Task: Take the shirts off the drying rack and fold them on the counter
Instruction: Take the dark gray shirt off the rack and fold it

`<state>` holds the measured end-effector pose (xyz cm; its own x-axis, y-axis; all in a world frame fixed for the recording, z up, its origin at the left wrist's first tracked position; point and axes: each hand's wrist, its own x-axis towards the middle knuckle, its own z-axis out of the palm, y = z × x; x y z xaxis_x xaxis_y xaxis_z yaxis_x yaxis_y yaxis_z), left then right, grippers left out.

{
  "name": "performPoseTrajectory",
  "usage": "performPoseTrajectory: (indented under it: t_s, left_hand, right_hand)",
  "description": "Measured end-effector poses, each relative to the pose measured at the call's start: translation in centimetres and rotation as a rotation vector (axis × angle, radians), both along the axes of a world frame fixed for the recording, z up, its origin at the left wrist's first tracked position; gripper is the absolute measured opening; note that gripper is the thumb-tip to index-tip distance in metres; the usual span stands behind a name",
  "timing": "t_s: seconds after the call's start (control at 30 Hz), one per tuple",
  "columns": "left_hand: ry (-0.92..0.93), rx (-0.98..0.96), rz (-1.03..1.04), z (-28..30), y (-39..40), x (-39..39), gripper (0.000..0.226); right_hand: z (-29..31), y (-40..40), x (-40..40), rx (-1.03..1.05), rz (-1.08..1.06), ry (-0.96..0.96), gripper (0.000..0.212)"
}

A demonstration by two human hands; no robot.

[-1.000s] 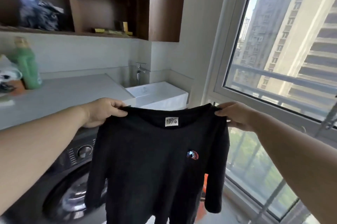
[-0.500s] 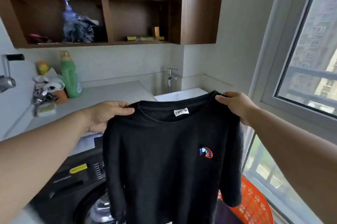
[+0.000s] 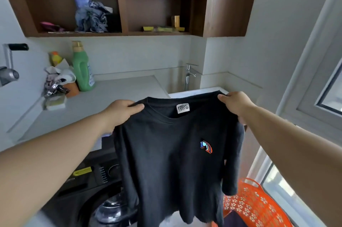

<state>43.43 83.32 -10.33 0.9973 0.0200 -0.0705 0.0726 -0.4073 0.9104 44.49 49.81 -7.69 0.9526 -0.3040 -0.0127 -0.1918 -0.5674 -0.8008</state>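
black shirt (image 3: pixel 166 162) held up in the air in front of the person, front side facing the camera, neck label and small coloured chest patch showing, hem hanging down in front of the dark washing machine (image 3: pixel 87 186). left hand (image 3: pixel 120 114) pinches the shirt's left shoulder, thumb on top of the fabric near the collar, fingers curled under it. right hand (image 3: pixel 236 104) pinches the other shoulder, thumb on top, fingers wrapped behind the cloth. both sleeves hang loose, the right-side one dangling above the orange basket (image 3: pixel 257 206) on the floor. shirt is not touching the grey counter (image 3: pixel 111 97), which lies beyond and to the left of it. green detergent bottle (image 3: pixel 82 67) stands upright at the back left of the counter beside a clutter of small items. white sink (image 3: pixel 194 92) with a chrome faucet (image 3: pixel 189 76) sits right of the counter, partly hidden by the shirt collar. wooden open shelf (image 3: pixel 120 4) above holds a bundle of blue cloth and some yellow sponges. window frame at the right edge.
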Motion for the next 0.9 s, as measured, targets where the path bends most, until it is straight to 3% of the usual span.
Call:
performPoseTrajectory:
  t_s: [0.1,0.17,0.3,0.53,0.77,0.9]
  left_hand:
    - [-0.102,0.051,0.118,0.8,0.4,1.5,0.029]
    - [-0.106,0.007,0.125,1.6,-0.6,2.2,0.034]
    - [-0.127,0.018,0.026,3.0,-3.7,2.7,0.033]
    - [-0.216,-0.117,-0.280,3.0,-5.7,2.2,0.020]
    - [-0.289,-0.121,-0.194,2.5,-4.2,2.0,0.019]
    - [-0.205,-0.242,-0.242,2.8,-3.9,1.7,0.015]
  right_hand:
    - [0.8,1.8,0.0,0.024,-0.073,0.054,0.036]
    - [1.7,3.8,-0.1,0.222,-0.073,0.068,0.036]
    - [3.5,9.2,-0.6,0.466,0.118,0.093,0.021]
    - [2.8,15.5,-0.4,0.509,0.239,-0.030,0.012]
    - [2.3,16.9,-0.2,0.420,0.173,-0.072,0.008]
    - [2.5,17.3,-0.2,0.438,0.172,-0.094,0.014]
